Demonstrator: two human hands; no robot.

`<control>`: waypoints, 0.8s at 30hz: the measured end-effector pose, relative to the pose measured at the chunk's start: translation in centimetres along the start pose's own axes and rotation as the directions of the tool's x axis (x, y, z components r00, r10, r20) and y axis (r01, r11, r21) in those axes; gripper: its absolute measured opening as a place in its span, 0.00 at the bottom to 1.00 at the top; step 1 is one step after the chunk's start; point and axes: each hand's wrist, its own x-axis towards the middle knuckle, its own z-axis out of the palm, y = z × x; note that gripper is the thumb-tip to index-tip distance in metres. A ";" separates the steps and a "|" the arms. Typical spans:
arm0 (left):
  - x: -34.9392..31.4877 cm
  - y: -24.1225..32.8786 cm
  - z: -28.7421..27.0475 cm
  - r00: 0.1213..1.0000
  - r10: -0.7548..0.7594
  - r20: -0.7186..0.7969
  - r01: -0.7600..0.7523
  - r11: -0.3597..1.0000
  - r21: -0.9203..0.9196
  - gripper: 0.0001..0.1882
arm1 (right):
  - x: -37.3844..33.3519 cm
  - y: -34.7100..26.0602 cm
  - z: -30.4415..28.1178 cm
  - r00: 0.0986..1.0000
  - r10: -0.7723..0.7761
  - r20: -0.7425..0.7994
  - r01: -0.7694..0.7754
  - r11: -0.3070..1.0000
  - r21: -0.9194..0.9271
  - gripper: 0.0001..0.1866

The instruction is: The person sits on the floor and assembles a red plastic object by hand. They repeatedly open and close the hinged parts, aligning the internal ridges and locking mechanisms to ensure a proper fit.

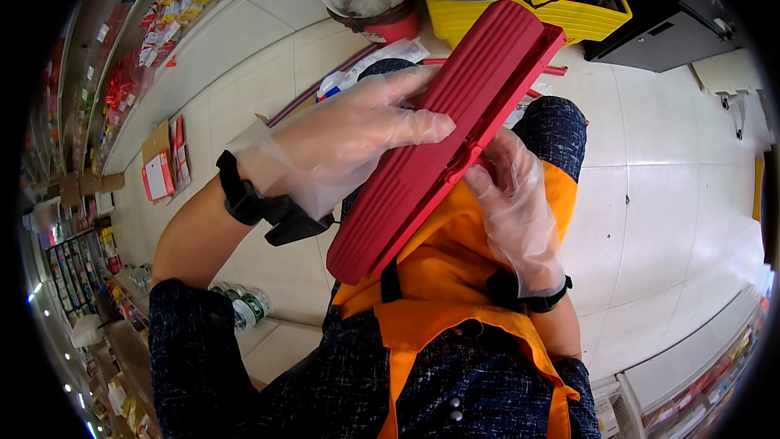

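A long red plastic piece (439, 142) with a ribbed, rounded face slants across my lap, its far end up to the right. Along its right side runs a lengthwise gap with a small clasp-like bump near the middle; I cannot tell its exact kind. My left hand (357, 126), in a clear plastic glove, grips it from the left, thumb across the ribs and fingers over the far part. On the other side my right hand (516, 195), gloved too, has its fingers curled against the edge by the bump. Its fingertips are partly hidden behind the red edge.
Beyond my knees stand a red bin (390, 20) with a bag liner and a yellow basket (528, 24) with a grey tray beside it. Shelves of packets (162, 32) line the left. An opened carton (158, 162) and wrapped bottles (250, 307) sit on the floor.
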 end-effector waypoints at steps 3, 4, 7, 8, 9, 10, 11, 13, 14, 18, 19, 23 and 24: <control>-0.1 0.2 0.0 1.000 0.014 0.004 -0.014 1.000 -0.012 0.38 | 0.2 -0.2 0.2 1.000 -0.028 -0.014 0.027 0.999 -0.037 0.22; -0.2 0.3 0.0 1.000 0.017 0.005 -0.017 1.000 -0.012 0.39 | 0.3 -0.4 0.3 0.999 -0.034 -0.017 0.033 0.998 -0.049 0.22; -0.2 0.2 0.2 1.000 0.028 -0.005 -0.028 1.000 0.005 0.41 | 0.4 -1.2 0.4 0.999 -0.037 -0.024 0.034 0.994 -0.100 0.21; -0.2 0.2 0.3 0.999 0.041 -0.013 -0.040 0.999 0.011 0.42 | 0.5 -1.3 0.4 0.999 -0.035 -0.025 0.032 0.992 -0.120 0.21; -0.2 0.2 0.4 0.998 0.053 -0.020 -0.053 0.998 0.016 0.43 | 0.5 -1.3 0.4 0.998 -0.058 -0.025 0.054 0.990 -0.133 0.21; -0.2 0.0 0.4 0.997 0.065 -0.029 -0.064 0.998 0.018 0.44 | 0.5 -1.2 0.4 0.997 -0.077 -0.023 0.073 0.986 -0.148 0.21; -0.1 -0.1 0.3 0.997 0.065 -0.034 -0.064 0.998 0.031 0.44 | 0.6 -1.1 0.4 0.995 -0.097 -0.021 0.092 0.982 -0.163 0.21; 0.1 -0.4 0.1 0.997 0.064 -0.044 -0.062 0.997 0.054 0.46 | 0.5 -1.1 0.3 0.992 -0.123 -0.017 0.116 0.967 -0.228 0.20; 0.2 -0.6 0.0 0.995 0.087 -0.056 -0.081 0.991 0.109 0.45 | 0.5 -1.0 0.3 0.991 -0.136 -0.014 0.127 0.957 -0.262 0.20; 0.2 -1.1 0.1 0.992 0.102 -0.074 -0.092 0.986 0.137 0.43 | 0.3 0.0 0.0 0.989 -0.145 -0.016 0.134 0.948 -0.290 0.18; 0.2 -1.0 0.2 0.994 0.087 -0.071 -0.080 0.992 0.096 0.43 | 0.3 0.1 0.1 0.989 -0.145 -0.024 0.133 0.954 -0.270 0.18; 0.4 -1.3 -0.2 0.993 0.112 -0.046 -0.101 0.977 0.189 0.45 | 0.6 -1.4 0.0 0.981 -0.189 0.030 0.187 0.914 -0.360 0.18; 0.5 -2.0 -0.4 0.988 0.145 -0.044 -0.133 0.967 0.217 0.46 | 0.6 -1.3 -0.1 0.979 -0.198 0.054 0.202 0.882 -0.425 0.18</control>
